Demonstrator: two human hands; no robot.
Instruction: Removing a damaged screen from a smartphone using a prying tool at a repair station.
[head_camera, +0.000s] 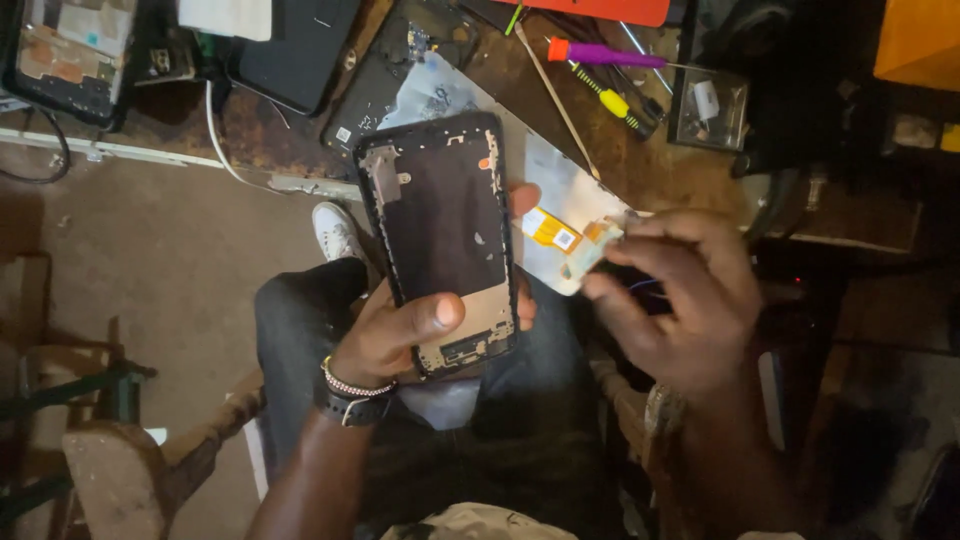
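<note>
Phone frame (445, 240), black and stripped, is clasped upright in the left hand (395, 335) while the right hand (680, 300) pinches the screen panel's orange flex cable (560, 233) just beside it.

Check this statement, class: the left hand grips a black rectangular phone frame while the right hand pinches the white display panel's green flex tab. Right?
Not quite. In the head view the flex tab is orange-yellow, not green. The left hand grips the black phone frame; the right hand pinches the white display panel.

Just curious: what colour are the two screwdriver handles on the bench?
One screwdriver is purple with an orange end, the other yellow and black; head view.
</note>
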